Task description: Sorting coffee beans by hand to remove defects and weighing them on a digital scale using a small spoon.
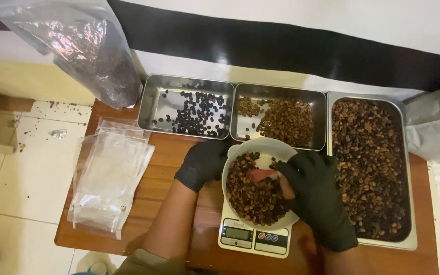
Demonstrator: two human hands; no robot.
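A white bowl (268, 149) of brown coffee beans sits on a small white kitchen scale (253, 237). My left hand (203, 163), in a black glove, rests against the bowl's left rim. My right hand (315, 196), also gloved in black, reaches into the bowl from the right and grips a small red scoop (262, 174) that lies on the beans.
Three steel trays line the back of the wooden table (154, 175): dark beans (195, 113), lighter brown beans (283, 119), and a large tray of mixed beans (370, 163). Clear plastic bags (109, 178) lie at left. A big bag of dark beans (95, 56) leans on the wall.
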